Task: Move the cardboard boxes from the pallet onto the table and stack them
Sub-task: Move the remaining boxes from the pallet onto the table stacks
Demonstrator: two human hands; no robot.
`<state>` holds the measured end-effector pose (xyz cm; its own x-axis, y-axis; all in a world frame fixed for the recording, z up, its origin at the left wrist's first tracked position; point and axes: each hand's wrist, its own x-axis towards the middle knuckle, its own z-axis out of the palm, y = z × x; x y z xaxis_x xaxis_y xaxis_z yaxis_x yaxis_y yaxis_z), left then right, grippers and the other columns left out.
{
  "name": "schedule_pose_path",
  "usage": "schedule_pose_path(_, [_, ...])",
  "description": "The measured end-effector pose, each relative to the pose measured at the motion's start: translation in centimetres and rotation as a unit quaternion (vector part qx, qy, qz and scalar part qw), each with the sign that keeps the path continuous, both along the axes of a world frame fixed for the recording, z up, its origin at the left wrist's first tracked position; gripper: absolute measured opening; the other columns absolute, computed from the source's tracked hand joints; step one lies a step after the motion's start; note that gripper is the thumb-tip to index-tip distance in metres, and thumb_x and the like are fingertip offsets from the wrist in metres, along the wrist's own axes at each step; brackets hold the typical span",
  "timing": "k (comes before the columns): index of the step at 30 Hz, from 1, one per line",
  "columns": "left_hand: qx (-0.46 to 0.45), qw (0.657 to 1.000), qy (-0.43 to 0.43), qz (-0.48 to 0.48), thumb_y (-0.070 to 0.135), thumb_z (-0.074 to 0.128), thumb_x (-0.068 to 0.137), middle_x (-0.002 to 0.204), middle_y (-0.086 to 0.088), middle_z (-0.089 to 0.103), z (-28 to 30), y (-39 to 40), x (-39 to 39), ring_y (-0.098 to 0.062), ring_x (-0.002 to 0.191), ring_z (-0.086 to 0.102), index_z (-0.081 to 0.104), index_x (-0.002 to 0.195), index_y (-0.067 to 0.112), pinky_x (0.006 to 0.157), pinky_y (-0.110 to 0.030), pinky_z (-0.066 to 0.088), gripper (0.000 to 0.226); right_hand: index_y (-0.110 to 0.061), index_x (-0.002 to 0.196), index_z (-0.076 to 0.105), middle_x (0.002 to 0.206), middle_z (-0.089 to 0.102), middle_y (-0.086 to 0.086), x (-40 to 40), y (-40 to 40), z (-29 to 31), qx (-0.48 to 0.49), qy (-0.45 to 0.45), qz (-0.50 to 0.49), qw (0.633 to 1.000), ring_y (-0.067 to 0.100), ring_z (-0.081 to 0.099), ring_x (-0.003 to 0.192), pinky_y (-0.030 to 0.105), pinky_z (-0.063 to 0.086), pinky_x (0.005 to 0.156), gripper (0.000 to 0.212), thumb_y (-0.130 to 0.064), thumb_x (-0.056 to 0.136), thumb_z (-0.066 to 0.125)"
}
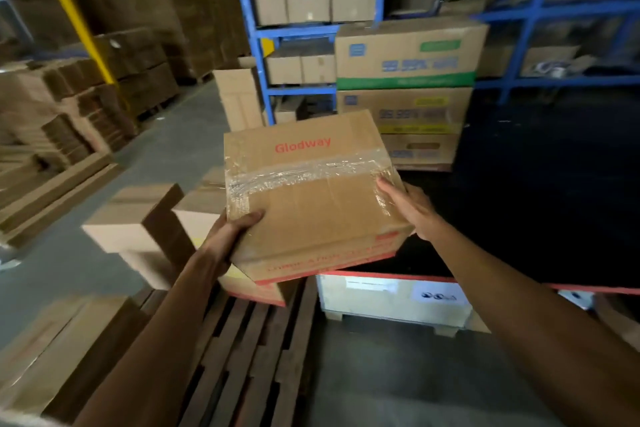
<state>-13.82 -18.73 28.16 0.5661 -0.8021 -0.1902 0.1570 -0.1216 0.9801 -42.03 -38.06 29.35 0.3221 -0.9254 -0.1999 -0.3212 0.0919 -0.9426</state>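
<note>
Cardboard box (311, 198), printed "Glodway", taped across the top, held tilted above the wooden pallet (242, 357) and the near edge of the dark tabletop (519, 218); left hand (228, 236) grips its near left corner, thumb on top; right hand (412, 208) lies flat against its right side, fingers straight; further boxes (138, 218) left on the pallet

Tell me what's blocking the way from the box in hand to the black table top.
Nothing visible does. The Glodway box, held by the left hand and right hand, already overhangs the table, whose dark top looks bare beside it. The printed cartons stand farther back.
</note>
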Motion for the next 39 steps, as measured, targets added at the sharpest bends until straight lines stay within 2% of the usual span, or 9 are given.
schedule_pose_path(3, [-0.009, 0.998, -0.003, -0.059, 0.024, 0.080, 0.079, 0.115, -0.008, 0.075, -0.2, -4.8, -4.6, -0.031, 0.106, 0.071, 0.062, 0.128, 0.017, 0.091, -0.044, 0.057, 0.053, -0.036, 0.107, 0.066, 0.092, 0.068, -0.009, -6.1, -2.2, -0.2, 0.004, -0.014, -0.040, 0.999, 0.016, 0.066, 0.087, 0.036, 0.051, 0.086, 0.039, -0.066, 0.084, 0.062])
schedule_pose_path(8, [0.021, 0.992, 0.013, -0.121, 0.037, 0.090, 0.061, 0.118, -0.013, 0.073, -0.8, -13.9, -11.7, -0.031, 0.103, 0.072, 0.063, 0.129, 0.016, 0.080, -0.040, 0.060, 0.076, -0.030, 0.119, 0.069, 0.097, 0.069, -0.008, -15.4, -7.5, -1.1, -0.018, -0.022, -0.123, 0.992, 0.017, 0.066, 0.093, 0.036, 0.051, 0.091, 0.048, -0.061, 0.082, 0.066])
schedule_pose_path(12, [0.013, 0.987, 0.027, -0.160, 0.025, 0.077, 0.082, 0.115, -0.010, 0.074, -1.7, -21.2, -18.5, -0.031, 0.101, 0.072, 0.060, 0.130, 0.018, 0.075, -0.042, 0.060, 0.052, -0.031, 0.118, 0.069, 0.107, 0.072, -0.002, -22.9, -12.9, -2.1, -0.016, -0.022, -0.160, 0.987, 0.021, 0.068, 0.099, 0.040, 0.052, 0.096, 0.056, -0.067, 0.076, 0.067])
schedule_pose_path(16, [0.013, 0.978, 0.039, -0.206, 0.024, 0.076, 0.081, 0.120, -0.010, 0.072, -3.2, -28.5, -26.0, -0.033, 0.110, 0.068, 0.055, 0.135, 0.021, 0.081, -0.044, 0.058, 0.058, -0.031, 0.119, 0.069, 0.108, 0.072, -0.003, -31.3, -18.0, -3.3, -0.002, -0.023, -0.192, 0.981, 0.020, 0.068, 0.098, 0.039, 0.053, 0.096, 0.062, -0.069, 0.070, 0.070])
schedule_pose_path(22, [0.038, 0.969, 0.066, -0.233, 0.022, 0.073, 0.084, 0.122, -0.011, 0.071, -4.9, -38.0, -35.4, -0.032, 0.108, 0.069, 0.054, 0.136, 0.023, 0.083, -0.045, 0.059, 0.055, -0.026, 0.123, 0.068, 0.109, 0.070, -0.001, -41.1, -24.7, -5.1, 0.012, -0.033, -0.232, 0.972, 0.018, 0.066, 0.095, 0.033, 0.053, 0.086, 0.054, -0.057, 0.078, 0.073])
schedule_pose_path(24, [0.045, 0.966, 0.070, -0.244, 0.023, 0.071, 0.086, 0.122, -0.011, 0.071, -5.1, -41.0, -37.4, -0.032, 0.108, 0.069, 0.054, 0.135, 0.023, 0.077, -0.041, 0.059, 0.052, -0.026, 0.122, 0.069, 0.107, 0.070, -0.001, -43.2, -26.9, -5.5, 0.017, -0.042, -0.246, 0.968, 0.017, 0.067, 0.094, 0.029, 0.052, 0.079, 0.052, -0.055, 0.079, 0.073])
schedule_pose_path(30, [0.060, 0.961, 0.061, -0.262, 0.028, 0.070, 0.085, 0.124, -0.013, 0.070, -5.8, -51.0, -41.0, -0.032, 0.107, 0.070, 0.053, 0.137, 0.021, 0.077, -0.040, 0.058, 0.055, -0.025, 0.124, 0.069, 0.111, 0.072, -0.002, -47.4, -36.6, -7.2, 0.033, -0.050, -0.257, 0.965, 0.018, 0.068, 0.099, 0.033, 0.054, 0.091, 0.064, -0.061, 0.071, 0.075])
schedule_pose_path(35, [0.067, 0.962, 0.076, -0.255, 0.022, 0.062, 0.092, 0.114, -0.010, 0.073, -6.3, -60.7, -43.1, -0.026, 0.096, 0.071, 0.057, 0.128, 0.020, 0.070, -0.036, 0.057, 0.036, -0.026, 0.124, 0.068, 0.111, 0.072, -0.002, -48.8, -46.7, -8.4, 0.049, -0.051, -0.242, 0.968, 0.018, 0.069, 0.099, 0.035, 0.054, 0.092, 0.065, -0.062, 0.071, 0.075])
schedule_pose_path(39, [0.075, 0.966, 0.077, -0.234, 0.027, 0.068, 0.087, 0.116, -0.010, 0.073, -7.5, -67.6, -43.0, -0.030, 0.105, 0.070, 0.057, 0.134, 0.019, 0.076, -0.039, 0.057, 0.048, -0.030, 0.121, 0.065, 0.109, 0.071, -0.002, -48.6, -54.6, -8.4, 0.071, -0.053, -0.215, 0.973, 0.018, 0.068, 0.097, 0.031, 0.054, 0.083, 0.048, -0.055, 0.080, 0.071])
